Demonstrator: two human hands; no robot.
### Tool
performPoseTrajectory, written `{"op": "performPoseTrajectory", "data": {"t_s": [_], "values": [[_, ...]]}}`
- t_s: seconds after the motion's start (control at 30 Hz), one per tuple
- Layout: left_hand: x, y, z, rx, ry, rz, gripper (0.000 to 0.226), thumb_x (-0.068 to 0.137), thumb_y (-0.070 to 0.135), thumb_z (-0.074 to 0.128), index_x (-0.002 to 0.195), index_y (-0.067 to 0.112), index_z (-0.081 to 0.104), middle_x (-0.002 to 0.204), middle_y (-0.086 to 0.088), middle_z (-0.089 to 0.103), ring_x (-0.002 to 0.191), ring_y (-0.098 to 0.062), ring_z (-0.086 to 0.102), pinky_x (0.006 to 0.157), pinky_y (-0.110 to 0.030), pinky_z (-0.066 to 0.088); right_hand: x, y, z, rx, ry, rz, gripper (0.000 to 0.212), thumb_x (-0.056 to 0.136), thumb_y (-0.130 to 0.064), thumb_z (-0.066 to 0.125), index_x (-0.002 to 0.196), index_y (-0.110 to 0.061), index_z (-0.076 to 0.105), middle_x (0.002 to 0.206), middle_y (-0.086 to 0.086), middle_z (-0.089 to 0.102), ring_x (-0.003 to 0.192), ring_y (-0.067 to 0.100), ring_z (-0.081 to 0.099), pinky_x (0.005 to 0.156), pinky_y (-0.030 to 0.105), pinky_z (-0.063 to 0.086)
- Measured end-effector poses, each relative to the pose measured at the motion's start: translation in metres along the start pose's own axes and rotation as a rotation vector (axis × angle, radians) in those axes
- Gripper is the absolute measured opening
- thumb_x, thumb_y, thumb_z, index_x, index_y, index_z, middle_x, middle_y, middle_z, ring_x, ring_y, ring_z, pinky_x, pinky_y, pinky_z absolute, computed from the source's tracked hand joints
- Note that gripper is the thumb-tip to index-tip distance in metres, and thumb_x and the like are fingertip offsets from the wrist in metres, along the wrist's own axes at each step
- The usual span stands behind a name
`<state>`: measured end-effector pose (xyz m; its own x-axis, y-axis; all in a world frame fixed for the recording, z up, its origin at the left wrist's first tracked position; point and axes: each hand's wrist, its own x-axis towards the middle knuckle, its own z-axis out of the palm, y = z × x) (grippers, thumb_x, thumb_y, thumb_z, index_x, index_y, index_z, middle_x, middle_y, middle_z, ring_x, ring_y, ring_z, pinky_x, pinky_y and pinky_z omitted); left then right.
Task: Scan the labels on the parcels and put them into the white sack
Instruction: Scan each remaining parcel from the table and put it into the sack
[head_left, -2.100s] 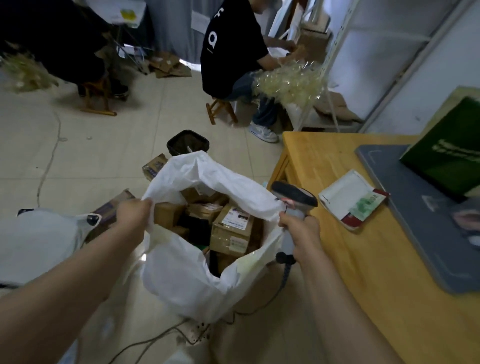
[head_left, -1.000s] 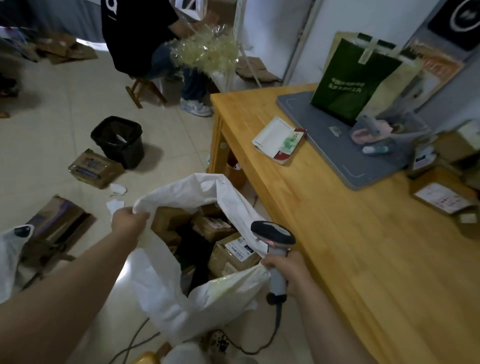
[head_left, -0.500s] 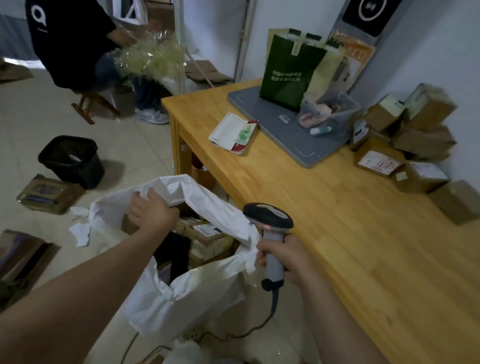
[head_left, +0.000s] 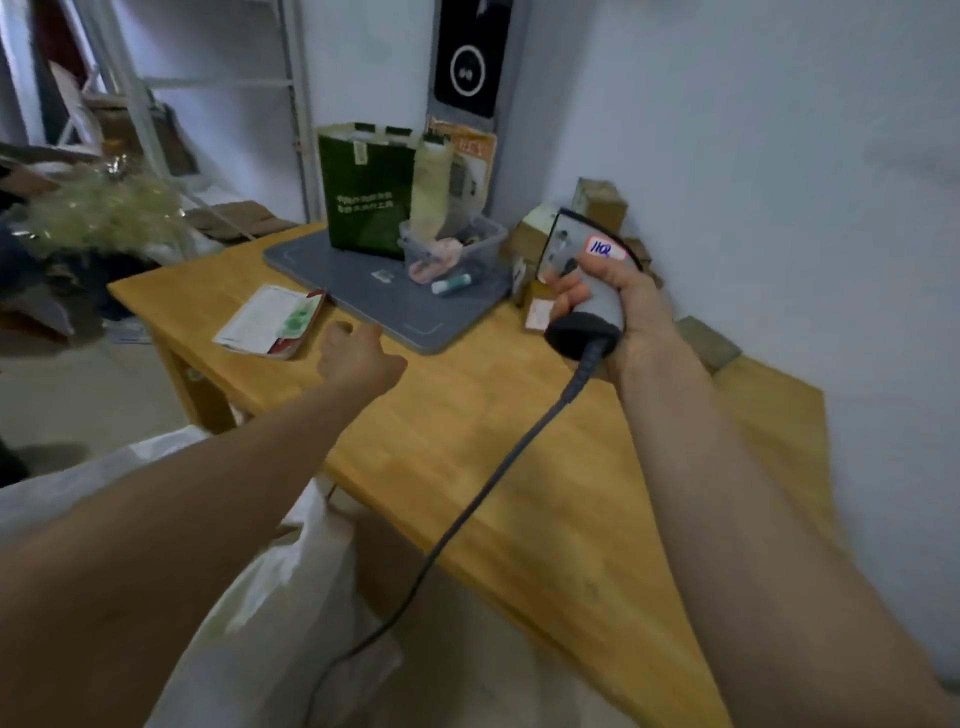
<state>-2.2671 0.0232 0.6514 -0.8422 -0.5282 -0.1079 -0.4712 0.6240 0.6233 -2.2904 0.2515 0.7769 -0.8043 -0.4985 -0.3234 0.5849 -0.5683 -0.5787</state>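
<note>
My right hand (head_left: 623, 306) grips a grey barcode scanner (head_left: 587, 280), raised over the wooden table (head_left: 493, 441) with its cable hanging down to the floor. Behind the scanner, several brown cardboard parcels (head_left: 597, 202) are stacked against the wall, mostly hidden by my hand. My left hand (head_left: 358, 358) is stretched out over the table with fingers loosely curled and holds nothing. The white sack (head_left: 291, 582) sits low at the bottom left, partly covered by my left arm.
A grey mat (head_left: 395, 306) carries a green paper bag (head_left: 369, 208) and a clear plastic tub (head_left: 457, 249). A white and red packet (head_left: 275, 322) lies near the table's left edge. A loose parcel (head_left: 711, 343) lies by the wall. Metal shelving (head_left: 208, 104) stands behind.
My left hand has let go of the sack's rim and reached out over the table. My right hand has lifted the scanner up toward the parcels. The view has swung up from the sack.
</note>
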Motion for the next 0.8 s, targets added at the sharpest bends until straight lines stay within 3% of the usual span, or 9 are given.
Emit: {"op": "performPoseTrajectory", "data": {"t_s": [0.13,0.23,0.37,0.53,0.67,0.73,0.8], "values": [[0.006,0.082,0.013,0.008,-0.027,0.187,0.043,0.092,0.027,0.054,0.133,0.014,0.048,0.143,-0.017,0.026,0.127,-0.038,0.034,0.104,-0.044,0.039,-0.015,-0.083,-0.026,-0.132,0.107,-0.272,0.016,0.094,-0.015,0.051,0.097,0.001,0.051,0.053,0.004,0.057,0.036,0.01,0.05,0.043,0.022,0.05],[0.011,0.123,0.025,0.003,-0.06,0.247,0.048,0.093,0.023,0.054,0.14,0.017,0.045,0.145,-0.016,0.026,0.128,-0.039,0.036,0.107,-0.046,0.036,-0.008,-0.11,-0.069,-0.244,0.264,-0.258,0.013,0.09,-0.014,0.059,0.081,-0.006,0.054,0.052,0.003,0.056,0.038,0.012,0.051,0.047,0.024,0.052],[0.033,0.145,0.058,0.08,-0.138,0.242,0.043,0.09,0.025,0.057,0.131,0.014,0.052,0.14,-0.018,0.034,0.121,-0.038,0.041,0.102,-0.047,0.041,0.029,-0.081,-0.158,-0.391,0.524,0.03,0.015,0.091,-0.011,0.061,0.078,-0.006,0.054,0.051,0.006,0.054,0.038,0.015,0.052,0.048,0.028,0.051],[0.078,0.158,0.116,0.084,-0.279,0.234,0.052,0.089,0.024,0.06,0.138,0.014,0.048,0.144,-0.016,0.036,0.13,-0.031,0.039,0.105,-0.042,0.04,0.075,-0.03,-0.238,-0.523,0.693,0.294,0.015,0.089,-0.013,0.069,0.09,0.0,0.061,0.067,0.014,0.067,0.061,0.024,0.061,0.053,0.035,0.053],[0.125,0.173,0.16,0.043,-0.366,0.235,0.053,0.088,0.02,0.062,0.138,0.011,0.048,0.143,-0.016,0.04,0.124,-0.03,0.047,0.102,-0.039,0.044,0.112,-0.011,-0.266,-0.773,0.723,0.432,0.044,0.083,-0.024,0.077,0.113,0.003,0.061,0.113,0.014,0.064,0.098,0.028,0.063,0.077,0.038,0.055],[0.15,0.181,0.178,0.042,-0.404,0.226,0.055,0.089,0.021,0.061,0.141,0.01,0.045,0.144,-0.016,0.04,0.123,-0.03,0.048,0.1,-0.036,0.045,0.123,-0.015,-0.277,-0.788,0.716,0.549,0.045,0.084,-0.018,0.075,0.119,0.004,0.059,0.12,0.016,0.063,0.108,0.03,0.062,0.086,0.04,0.055],[0.174,0.19,0.191,0.053,-0.424,0.24,0.054,0.093,0.026,0.057,0.142,0.008,0.042,0.144,-0.017,0.041,0.124,-0.032,0.048,0.099,-0.036,0.043,0.132,-0.034,-0.284,-0.953,0.641,0.799,0.042,0.088,-0.017,0.071,0.122,0.005,0.058,0.12,0.018,0.064,0.11,0.032,0.063,0.087,0.041,0.056]]}}
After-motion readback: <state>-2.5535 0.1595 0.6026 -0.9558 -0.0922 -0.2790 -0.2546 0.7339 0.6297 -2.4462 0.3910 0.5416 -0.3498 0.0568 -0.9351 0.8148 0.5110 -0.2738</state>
